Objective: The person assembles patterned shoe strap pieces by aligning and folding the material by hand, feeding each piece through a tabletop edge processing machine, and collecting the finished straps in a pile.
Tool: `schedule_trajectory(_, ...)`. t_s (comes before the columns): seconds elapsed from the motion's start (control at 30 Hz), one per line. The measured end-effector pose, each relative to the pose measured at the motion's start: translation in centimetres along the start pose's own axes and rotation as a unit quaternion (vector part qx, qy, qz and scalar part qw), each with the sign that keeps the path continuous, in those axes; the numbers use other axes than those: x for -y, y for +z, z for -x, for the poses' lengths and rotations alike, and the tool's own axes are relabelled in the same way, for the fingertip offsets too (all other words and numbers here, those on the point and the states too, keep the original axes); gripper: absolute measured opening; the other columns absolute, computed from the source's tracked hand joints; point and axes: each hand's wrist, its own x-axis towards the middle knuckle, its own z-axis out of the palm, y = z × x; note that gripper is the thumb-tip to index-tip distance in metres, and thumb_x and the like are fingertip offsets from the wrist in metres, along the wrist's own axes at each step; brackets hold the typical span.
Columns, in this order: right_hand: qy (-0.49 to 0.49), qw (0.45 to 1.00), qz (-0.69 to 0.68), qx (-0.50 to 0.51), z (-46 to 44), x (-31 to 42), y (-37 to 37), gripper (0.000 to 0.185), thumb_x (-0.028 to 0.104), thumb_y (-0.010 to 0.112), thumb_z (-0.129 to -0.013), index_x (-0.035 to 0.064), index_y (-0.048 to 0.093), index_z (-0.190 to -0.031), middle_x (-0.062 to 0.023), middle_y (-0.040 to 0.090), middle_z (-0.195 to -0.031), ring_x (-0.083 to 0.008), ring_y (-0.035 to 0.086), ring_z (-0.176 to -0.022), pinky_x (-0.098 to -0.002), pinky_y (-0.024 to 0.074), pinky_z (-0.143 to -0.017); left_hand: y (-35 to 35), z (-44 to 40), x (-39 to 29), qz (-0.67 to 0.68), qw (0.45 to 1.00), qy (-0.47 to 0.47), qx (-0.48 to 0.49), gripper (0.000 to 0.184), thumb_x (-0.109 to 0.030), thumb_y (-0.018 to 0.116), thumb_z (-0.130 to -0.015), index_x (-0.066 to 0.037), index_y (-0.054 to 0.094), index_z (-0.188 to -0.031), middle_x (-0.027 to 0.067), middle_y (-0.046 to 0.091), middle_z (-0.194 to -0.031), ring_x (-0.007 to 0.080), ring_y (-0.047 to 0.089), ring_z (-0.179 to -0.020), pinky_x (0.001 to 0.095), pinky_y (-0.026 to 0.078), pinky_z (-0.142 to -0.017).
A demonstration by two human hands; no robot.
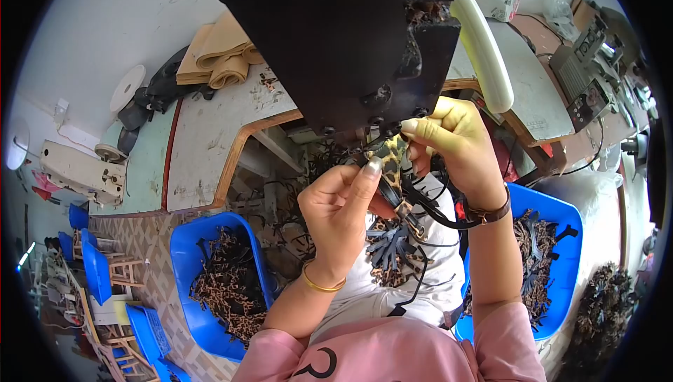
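A leopard-print strap (390,159) with black edging is stretched between my two hands, just below the black machine head (336,45). My left hand (341,200) pinches its near side between thumb and fingers. Higher up and to the right, my right hand (456,140) grips the far end close to the machine's underside, its fingertips partly hidden. A small metallic piece (404,209) shows at the strap's lower end. Black bands hang beside it near my right wrist. More leopard-print and black straps (389,259) lie in a heap on my lap.
Blue tubs of similar straps stand at my left (179,242) and right (571,242). A wooden-edged worktable (210,137) curves around the machine, with brown paper (221,49) on it. A pale tube (484,52) hangs right of the machine. Loose straps cover the floor beneath.
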Motion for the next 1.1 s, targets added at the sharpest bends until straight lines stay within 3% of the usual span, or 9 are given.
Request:
schedule_trajectory(0.17, 0.015, 0.999, -0.031, 0.021, -0.1, 0.0, 0.1, 0.015, 0.015, 0.061, -0.086, 0.0031, 0.060, -0.078, -0.0007, 0.058, -0.061, -0.0059, 0.053, -0.048, -0.0184, 0.0432, -0.045, 0.1, 0.2, 0.9, 0.009, 0.998, 0.010, -0.059, 0.016, -0.006, 0.061, -0.087, 0.003, 0.062, -0.074, -0.0066, 0.049, -0.056, -0.0024, 0.033, -0.050, 0.0165, 0.022, -0.043)
schedule_trajectory(0.43, 0.001, 0.999, -0.025, 0.027, 0.7, -0.5, 0.4, 0.017, 0.017, 0.060, -0.088, 0.0025, 0.060, -0.078, -0.0012, 0.059, -0.064, -0.0060, 0.056, -0.053, -0.0181, 0.0456, -0.047, -1.0, -0.4, -0.1, -0.037, 0.996, 0.063, -0.057, 0.017, -0.006, 0.063, -0.086, 0.003, 0.060, -0.071, -0.0067, 0.049, -0.058, -0.0021, 0.034, -0.050, 0.0158, 0.022, -0.044)
schedule_trajectory(0.57, -0.076, 0.996, 0.045, 0.011, 1.6, -1.4, 0.5, 0.017, 0.014, 0.060, -0.088, -0.0028, 0.064, -0.089, -0.0056, 0.063, -0.082, -0.0092, 0.062, -0.065, -0.0197, 0.0513, -0.051, -2.4, -1.3, -1.6, -0.121, 0.990, 0.072, -0.027, 0.017, -0.005, 0.063, -0.085, 0.003, 0.059, -0.070, -0.0052, 0.050, -0.058, -0.0004, 0.036, -0.050, 0.0153, 0.025, -0.045)
schedule_trajectory(0.63, -0.069, 0.996, 0.049, 0.013, 1.9, -1.5, 0.9, 0.017, 0.013, 0.060, -0.088, -0.0024, 0.063, -0.094, -0.0050, 0.063, -0.082, -0.0097, 0.063, -0.068, -0.0200, 0.0524, -0.053, -4.0, -2.0, -1.0, -0.217, 0.961, 0.169, 0.010, 0.017, -0.004, 0.063, -0.084, 0.003, 0.058, -0.069, -0.0044, 0.050, -0.060, 0.0002, 0.037, -0.052, 0.0159, 0.027, -0.047)
schedule_trajectory(0.73, -0.058, 0.998, -0.021, -0.004, 2.0, -1.3, 2.3, 0.013, 0.007, 0.063, -0.085, -0.0001, 0.053, -0.088, -0.0051, 0.063, -0.075, -0.0080, 0.062, -0.064, -0.0191, 0.0507, -0.053, -4.6, -1.5, -1.4, -0.201, 0.972, 0.123, -0.010, 0.016, -0.004, 0.063, -0.084, 0.002, 0.056, -0.071, -0.0062, 0.046, -0.061, 0.0003, 0.036, -0.055, 0.0169, 0.027, -0.048)
schedule_trajectory(0.83, -0.017, 0.998, -0.047, -0.026, 1.8, -1.1, 3.6, 0.026, 0.002, 0.066, -0.081, 0.0064, 0.041, -0.077, -0.0032, 0.061, -0.066, -0.0056, 0.059, -0.058, -0.0180, 0.0472, -0.048, -5.7, -1.0, -1.3, -0.180, 0.981, 0.075, -0.021, 0.013, -0.005, 0.061, -0.086, 0.002, 0.055, -0.077, -0.0067, 0.046, -0.064, 0.0000, 0.036, -0.058, 0.0172, 0.028, -0.049)
schedule_trajectory(0.93, -0.055, 0.998, -0.026, -0.032, 2.0, -1.9, 3.8, 0.024, 0.004, 0.066, -0.082, 0.0055, 0.043, -0.077, -0.0013, 0.058, -0.061, -0.0045, 0.057, -0.054, -0.0174, 0.0455, -0.045, -8.2, 0.0, -1.7, -0.259, 0.956, 0.100, -0.098, 0.010, -0.007, 0.058, -0.089, 0.002, 0.057, -0.085, -0.0041, 0.052, -0.072, 0.0011, 0.043, -0.064, 0.0155, 0.034, -0.056)
schedule_trajectory(0.97, -0.088, 0.995, -0.021, -0.045, 2.1, -2.8, 3.3, 0.022, 0.014, 0.066, -0.085, 0.0072, 0.045, -0.081, -0.0016, 0.060, -0.063, -0.0036, 0.056, -0.050, -0.0128, 0.0378, -0.040, -10.0, 0.7, -3.1, -0.309, 0.938, 0.103, -0.116, 0.011, -0.008, 0.058, -0.089, 0.003, 0.059, -0.091, -0.0017, 0.058, -0.077, 0.0021, 0.048, -0.067, 0.0161, 0.037, -0.058)
schedule_trajectory(1.1, -0.036, 0.980, 0.171, -0.100, 3.1, -8.6, -1.0, 0.015, 0.010, 0.062, -0.086, 0.0024, 0.053, -0.097, -0.0003, 0.059, -0.063, -0.0048, 0.057, -0.056, -0.0169, 0.0423, -0.048, -22.8, 6.0, -9.1, -0.588, 0.772, 0.023, -0.241, 0.021, -0.017, 0.061, -0.088, 0.004, 0.064, -0.084, 0.0004, 0.061, -0.066, 0.0032, 0.049, -0.057, 0.0193, 0.037, -0.052)
